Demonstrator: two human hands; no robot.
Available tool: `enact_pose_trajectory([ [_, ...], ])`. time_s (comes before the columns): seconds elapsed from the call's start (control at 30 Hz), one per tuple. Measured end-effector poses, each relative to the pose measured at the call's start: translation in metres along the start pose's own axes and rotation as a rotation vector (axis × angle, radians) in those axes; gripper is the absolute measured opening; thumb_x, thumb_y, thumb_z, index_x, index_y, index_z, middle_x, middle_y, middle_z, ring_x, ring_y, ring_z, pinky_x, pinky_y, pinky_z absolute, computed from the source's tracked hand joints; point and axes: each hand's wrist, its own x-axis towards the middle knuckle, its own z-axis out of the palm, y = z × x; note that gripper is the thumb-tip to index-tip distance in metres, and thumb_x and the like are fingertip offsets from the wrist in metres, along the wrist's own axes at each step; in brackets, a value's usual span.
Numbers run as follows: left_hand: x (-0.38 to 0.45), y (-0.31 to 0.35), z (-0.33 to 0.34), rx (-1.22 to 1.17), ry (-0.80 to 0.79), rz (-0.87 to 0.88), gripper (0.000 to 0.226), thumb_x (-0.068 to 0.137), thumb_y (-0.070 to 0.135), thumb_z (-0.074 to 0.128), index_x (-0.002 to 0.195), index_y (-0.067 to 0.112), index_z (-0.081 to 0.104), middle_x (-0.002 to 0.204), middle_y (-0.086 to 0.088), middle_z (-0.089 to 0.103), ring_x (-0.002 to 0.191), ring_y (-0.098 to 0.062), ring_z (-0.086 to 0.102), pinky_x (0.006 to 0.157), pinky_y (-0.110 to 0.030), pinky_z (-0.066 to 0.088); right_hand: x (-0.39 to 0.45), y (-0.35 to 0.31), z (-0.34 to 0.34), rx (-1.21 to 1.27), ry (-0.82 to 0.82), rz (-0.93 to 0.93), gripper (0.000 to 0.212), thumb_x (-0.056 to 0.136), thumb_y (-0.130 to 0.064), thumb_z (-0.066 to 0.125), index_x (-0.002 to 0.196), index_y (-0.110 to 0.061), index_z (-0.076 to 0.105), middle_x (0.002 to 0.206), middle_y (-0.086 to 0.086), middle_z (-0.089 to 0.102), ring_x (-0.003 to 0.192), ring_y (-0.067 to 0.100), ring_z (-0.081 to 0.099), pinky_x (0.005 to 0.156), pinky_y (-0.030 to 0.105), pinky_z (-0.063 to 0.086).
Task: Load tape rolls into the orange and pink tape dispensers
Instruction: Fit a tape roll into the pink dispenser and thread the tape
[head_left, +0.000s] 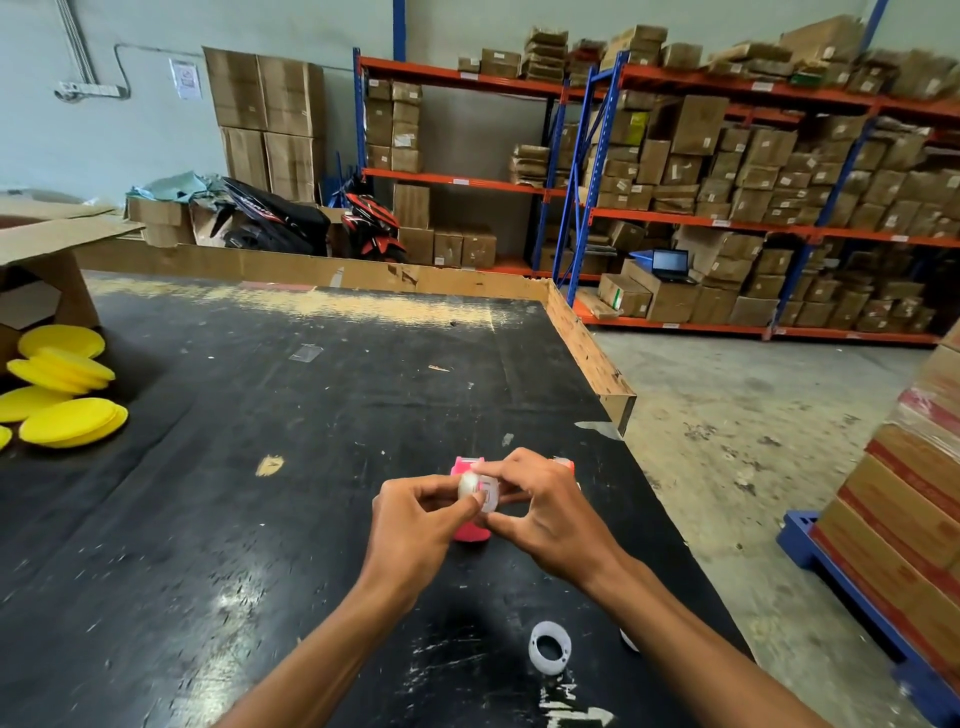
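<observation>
Head view: a small roll of clear tape (478, 491) was held above the scuffed black desk (260, 519), pinched between the fingers of the left hand (415, 525) and the right hand (545, 514). Each grip was closed on the roll, the left thumb lying against its face. Directly beneath and behind the roll, the pink plastic tape dispenser (470, 530) stood on the desk, largely hidden by the hands. A sliver of an orange and white object (566, 464), judged to be the orange dispenser, showed just past the right knuckles; its state could not be told. A second white tape roll (549, 646) lay flat on the desk near the right forearm, well apart from both dispensers.

The step in hand was judged to be the preparing of the roll for the pink dispenser, probably the freeing of the tape's end. For the next move, the roll would have to be lowered into the dispenser's cavity with the loose end led toward the cutter.
</observation>
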Motion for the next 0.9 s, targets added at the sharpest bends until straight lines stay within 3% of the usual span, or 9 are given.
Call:
enact_pose_trajectory([
  [0.17, 0.003, -0.007, 0.002, 0.023, 0.024, 0.008, 0.014, 0.077, 0.008, 0.076, 0.089, 0.012, 0.079, 0.081, 0.000, 0.079, 0.080, -0.011, 0.075, 0.070, -0.020, 0.058, -0.001, 0.004, 0.004, 0.053, -0.020, 0.026, 0.041, 0.079, -0.013, 0.073, 0.119, -0.016, 0.067, 0.098, 0.003, 0.065, 0.088, 0.010, 0.063, 0.078, 0.018, 0.053],
  [0.33, 0.015, -0.011, 0.005, 0.042, 0.092, 0.007, 0.012, 0.072, 0.010, 0.080, 0.084, 0.015, 0.080, 0.075, 0.001, 0.079, 0.074, -0.009, 0.075, 0.065, -0.019, 0.055, 0.004, 0.004, 0.013, 0.052, 0.044, 0.149, 0.049, 0.081, -0.025, 0.069, 0.128, -0.020, 0.059, 0.114, 0.002, 0.061, 0.092, 0.010, 0.064, 0.083, 0.027, 0.056],
  [0.47, 0.027, -0.012, 0.007, 0.079, 0.046, -0.002, 0.013, 0.073, 0.017, 0.079, 0.086, 0.014, 0.079, 0.077, 0.000, 0.079, 0.077, -0.010, 0.075, 0.072, -0.023, 0.058, 0.014, 0.003, 0.016, 0.006, 0.089, 0.227, 0.037, 0.080, -0.027, 0.070, 0.115, -0.015, 0.066, 0.101, 0.006, 0.064, 0.085, 0.017, 0.064, 0.080, 0.034, 0.054],
  [0.63, 0.049, -0.034, -0.002, 0.038, 0.067, -0.096, 0.022, 0.085, 0.005, 0.063, 0.103, 0.010, 0.074, 0.095, -0.006, 0.077, 0.086, -0.015, 0.073, 0.081, -0.030, 0.059, 0.023, 0.014, 0.007, 0.179, 0.062, 0.394, 0.045, 0.071, -0.024, 0.083, 0.112, -0.011, 0.069, 0.089, -0.002, 0.068, 0.071, 0.001, 0.062, 0.064, 0.006, 0.049],
  [0.77, 0.055, -0.063, -0.006, 0.263, -0.115, -0.097, 0.045, 0.078, 0.006, 0.069, 0.121, 0.020, 0.067, 0.103, 0.005, 0.075, 0.096, -0.007, 0.069, 0.092, -0.030, 0.054, 0.030, 0.024, 0.010, 0.224, 0.033, 0.470, 0.044, 0.070, -0.019, 0.084, 0.110, -0.010, 0.070, 0.081, -0.010, 0.064, 0.065, -0.002, 0.059, 0.060, 0.001, 0.045],
  [0.9, 0.054, -0.075, -0.005, 0.331, -0.200, -0.055, 0.040, 0.079, 0.016, 0.074, 0.119, 0.017, 0.067, 0.106, 0.011, 0.070, 0.096, 0.003, 0.064, 0.083, -0.008, 0.046, 0.036, 0.031, 0.017, 0.214, -0.002, 0.490, 0.043, 0.069, -0.013, 0.084, 0.108, -0.006, 0.069, 0.081, -0.002, 0.066, 0.064, -0.001, 0.057, 0.058, 0.001, 0.044],
])
